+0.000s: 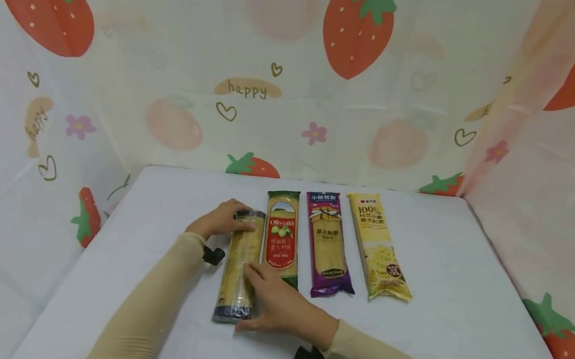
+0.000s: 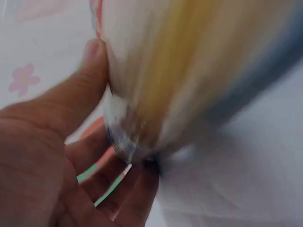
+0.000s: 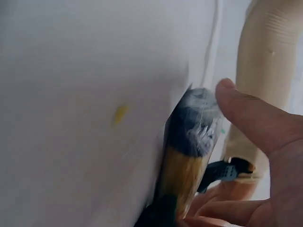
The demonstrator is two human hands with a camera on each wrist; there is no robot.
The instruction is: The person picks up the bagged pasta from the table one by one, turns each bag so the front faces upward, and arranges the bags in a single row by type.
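Note:
A clear-wrapped pack of spaghetti (image 1: 241, 261) with dark blue end bands slants at the left of a row of pasta packs. At its far end, my left hand (image 1: 223, 218) grips it; the left wrist view has the thumb on one side and the curled fingers (image 2: 137, 194) on the other. My right hand (image 1: 289, 305) holds the near half from the right, fingers over the pack and thumb by the blue band. In the right wrist view, the thumb (image 3: 246, 104) lies beside the pack's wrapped end (image 3: 196, 118), with fingers along its lower part.
Right of the held pack lie a green and red Olivoila pasta pack (image 1: 281, 236), a purple pasta pack (image 1: 330, 246) and a yellow pasta pack (image 1: 381, 247). They lie on a white-covered table (image 1: 460, 320), with a strawberry-print curtain (image 1: 292, 128) behind.

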